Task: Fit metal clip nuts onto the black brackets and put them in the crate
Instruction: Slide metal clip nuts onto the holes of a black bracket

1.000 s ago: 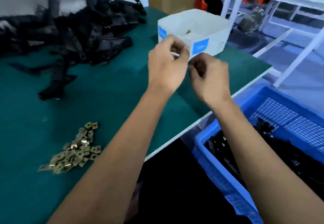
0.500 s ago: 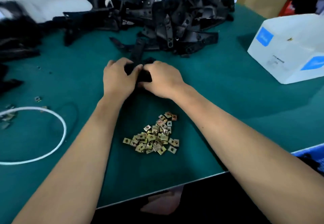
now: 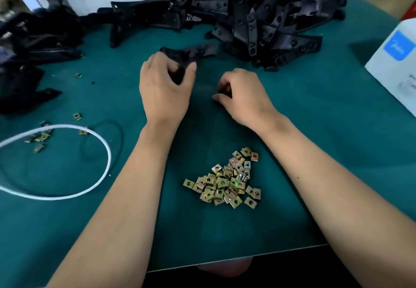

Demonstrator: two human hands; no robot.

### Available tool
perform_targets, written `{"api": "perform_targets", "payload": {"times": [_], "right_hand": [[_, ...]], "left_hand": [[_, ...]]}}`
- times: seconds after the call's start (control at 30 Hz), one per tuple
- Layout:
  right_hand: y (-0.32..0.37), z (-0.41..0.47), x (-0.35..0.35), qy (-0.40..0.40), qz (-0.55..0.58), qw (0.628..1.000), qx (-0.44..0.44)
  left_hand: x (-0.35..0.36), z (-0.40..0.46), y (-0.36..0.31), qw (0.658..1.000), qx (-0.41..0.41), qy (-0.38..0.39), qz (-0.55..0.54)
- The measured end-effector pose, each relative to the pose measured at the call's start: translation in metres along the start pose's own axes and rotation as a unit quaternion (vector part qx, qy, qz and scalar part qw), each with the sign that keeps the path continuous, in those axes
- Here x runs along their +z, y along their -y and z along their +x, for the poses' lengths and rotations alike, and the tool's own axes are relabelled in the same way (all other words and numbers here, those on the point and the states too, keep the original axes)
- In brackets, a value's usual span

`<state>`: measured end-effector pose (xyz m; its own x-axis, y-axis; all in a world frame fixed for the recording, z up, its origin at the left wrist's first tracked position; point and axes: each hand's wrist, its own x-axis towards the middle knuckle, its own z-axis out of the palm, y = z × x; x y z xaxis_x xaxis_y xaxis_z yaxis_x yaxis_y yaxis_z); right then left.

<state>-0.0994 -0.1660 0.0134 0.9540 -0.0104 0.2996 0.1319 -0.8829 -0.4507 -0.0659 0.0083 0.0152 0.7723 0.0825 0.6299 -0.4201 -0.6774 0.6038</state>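
black bracket (image 3: 191,54) in left hand (image 3: 165,85), right hand (image 3: 242,95) apart

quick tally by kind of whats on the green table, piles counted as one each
Pile of black brackets: 1
Bracket held in the left hand: 1
Main heap of clip nuts: 1
Scattered loose clip nuts, too blurred for an exact count: several
White loop: 1
White box: 1
Total: 5 things plus the loose nuts
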Motion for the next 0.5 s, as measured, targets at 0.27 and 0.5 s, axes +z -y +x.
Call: {"api": "perform_targets", "payload": {"times": [0.27,0.5], "right_hand": [[0.001,-0.004,-0.002,0.006,-0.022,1.0,-0.021],[-0.005,-0.003,0.001,-0.04,0.048,0.998,-0.013]], "left_hand": [[0.015,-0.016,-0.011,0.962,0.095,0.249,0.056],[0.006,-0.015,-0.009,0.973,0.056,0.217,-0.057]]}}
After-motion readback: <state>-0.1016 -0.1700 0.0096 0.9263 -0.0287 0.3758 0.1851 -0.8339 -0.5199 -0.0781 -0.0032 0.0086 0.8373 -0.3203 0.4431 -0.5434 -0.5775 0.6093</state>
